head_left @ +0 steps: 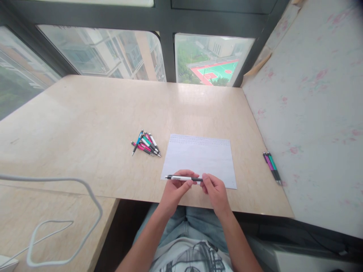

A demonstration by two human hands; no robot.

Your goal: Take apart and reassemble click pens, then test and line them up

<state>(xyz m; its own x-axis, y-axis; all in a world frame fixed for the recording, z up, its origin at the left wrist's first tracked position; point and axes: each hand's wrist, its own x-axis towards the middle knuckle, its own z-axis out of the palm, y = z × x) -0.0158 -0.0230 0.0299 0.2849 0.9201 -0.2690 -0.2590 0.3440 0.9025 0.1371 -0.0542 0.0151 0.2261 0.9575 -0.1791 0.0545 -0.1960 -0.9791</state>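
Observation:
Both of my hands hold one white and black pen point(181, 178) level above the near edge of a sheet of white paper point(201, 156). My left hand point(177, 188) pinches the pen near its middle. My right hand point(214, 189) grips its dark right end. A pile of several coloured pens point(146, 144) lies on the table to the left of the paper. Two more pens point(272, 167), one purple and one teal, lie near the table's right edge.
The beige table point(93, 121) runs back to a window with dark frames. A pale patterned wall point(314, 113) stands along the right side. A white cable point(85, 189) loops over a lower surface at the near left.

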